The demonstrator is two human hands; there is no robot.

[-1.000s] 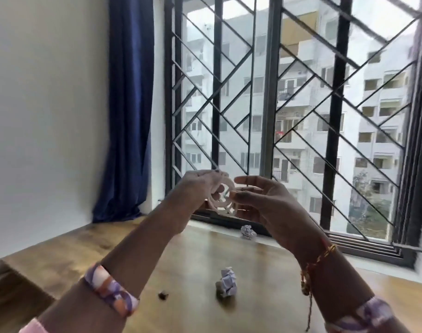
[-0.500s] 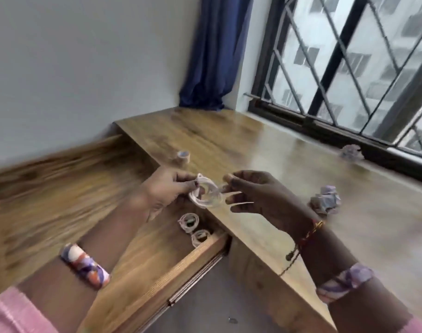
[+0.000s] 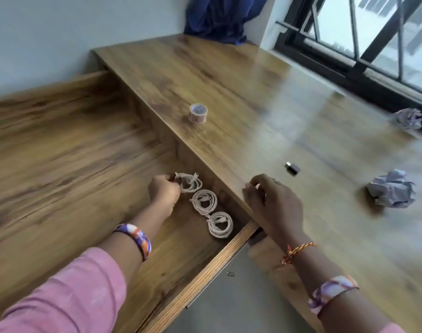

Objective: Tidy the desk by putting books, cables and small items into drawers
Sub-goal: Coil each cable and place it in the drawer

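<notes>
in the open drawer (image 3: 205, 272) two coiled cables (image 3: 212, 215) lie side by side, the left hand (image 3: 164, 192) pinches a third coiled cable (image 3: 189, 183) just beyond them, the right hand (image 3: 273, 203) rests loosely curled on the desk (image 3: 229, 97) edge, with an adapter (image 3: 292, 168), paper balls (image 3: 392, 188) and tape roll (image 3: 198, 113) farther back.
</notes>
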